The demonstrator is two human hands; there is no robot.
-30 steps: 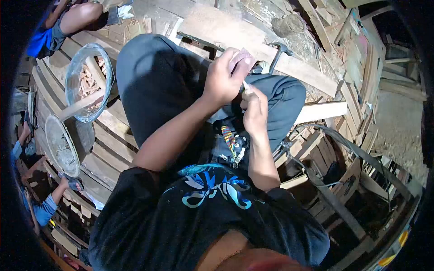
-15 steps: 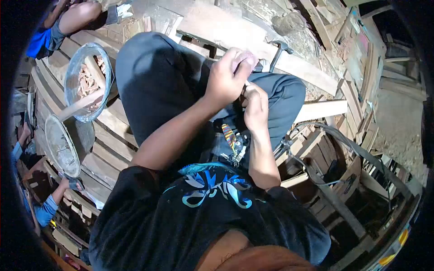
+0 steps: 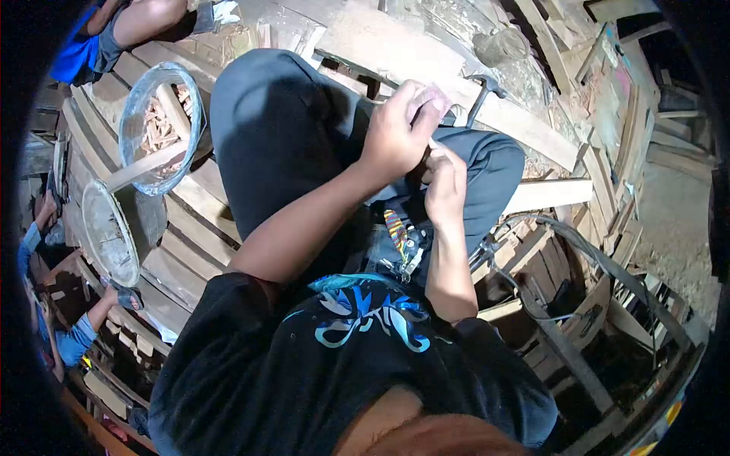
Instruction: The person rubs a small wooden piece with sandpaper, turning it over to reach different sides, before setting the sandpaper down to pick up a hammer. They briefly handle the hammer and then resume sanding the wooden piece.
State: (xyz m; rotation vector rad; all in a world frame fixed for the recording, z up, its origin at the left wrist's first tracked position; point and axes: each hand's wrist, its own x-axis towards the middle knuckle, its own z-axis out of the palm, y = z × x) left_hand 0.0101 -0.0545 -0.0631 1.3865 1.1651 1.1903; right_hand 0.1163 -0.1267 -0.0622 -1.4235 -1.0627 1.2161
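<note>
My left hand (image 3: pixel 397 131) is closed around a pinkish, rough-looking piece (image 3: pixel 432 99), held above my bent knees. Its exact kind I cannot make out. Just below it, my right hand (image 3: pixel 445 186) is closed, with curled fingers close to the left palm. A small pale sliver (image 3: pixel 433 144) shows at its fingertips, and the rest is hidden by the fingers. A hammer (image 3: pixel 482 97) lies just beyond the hands on a pale wooden board (image 3: pixel 525 125).
On the left stands a bucket (image 3: pixel 199 125) holding wood pieces and shavings, beside a round, dusty lid-like disc (image 3: pixel 110 234). Other people sit at the left edge, one with a bare knee (image 3: pixel 152 21). A black cable (image 3: pixel 582 239) curves over wood scraps at right.
The whole view has shifted, so the surroundings sit slightly farther right. Both hands stay close together in nearly the same pose, still closed.
</note>
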